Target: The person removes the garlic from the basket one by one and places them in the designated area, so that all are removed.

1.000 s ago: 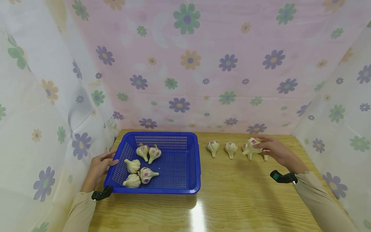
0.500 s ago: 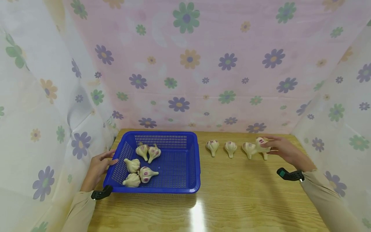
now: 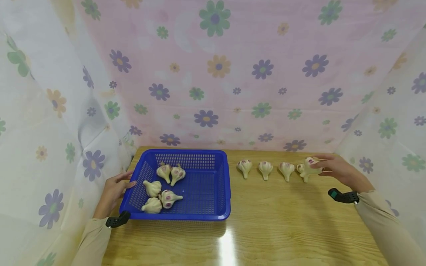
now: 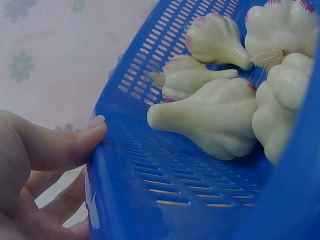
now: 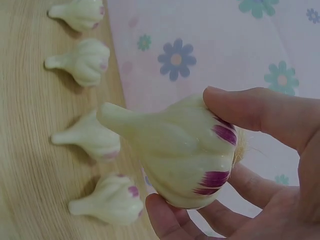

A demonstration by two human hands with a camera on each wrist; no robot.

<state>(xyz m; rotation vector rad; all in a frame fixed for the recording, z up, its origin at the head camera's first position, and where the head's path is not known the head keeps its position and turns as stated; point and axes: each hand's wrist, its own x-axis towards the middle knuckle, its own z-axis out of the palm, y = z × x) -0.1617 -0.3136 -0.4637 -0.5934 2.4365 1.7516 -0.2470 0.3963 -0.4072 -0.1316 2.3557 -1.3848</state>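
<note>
Between the thumb and fingers of my right hand [image 3: 342, 170] is a garlic bulb [image 5: 175, 150], off-white with purple streaks and a tuft of roots. It is held above the table, its stem pointing left in the right wrist view. In the head view it overlaps the rightmost bulb [image 3: 305, 176] of a row lying on the wood. My left hand [image 3: 112, 192] grips the left rim of a blue plastic basket [image 3: 179, 217], thumb on the rim and fingers outside. Several garlic bulbs [image 4: 210, 117] lie in the basket's left half.
Along the back of the wooden table [image 3: 266, 225], other bulbs [image 3: 244, 168] lie spaced out with stems toward me, right of the basket. A flowered pink curtain [image 3: 233, 74] rises behind the table, with white flowered cloth [image 3: 60, 140] at both sides.
My right hand has moved right with the garlic bulb, from over the third bulb in the row to over the rightmost one. The left hand and basket stay put.
</note>
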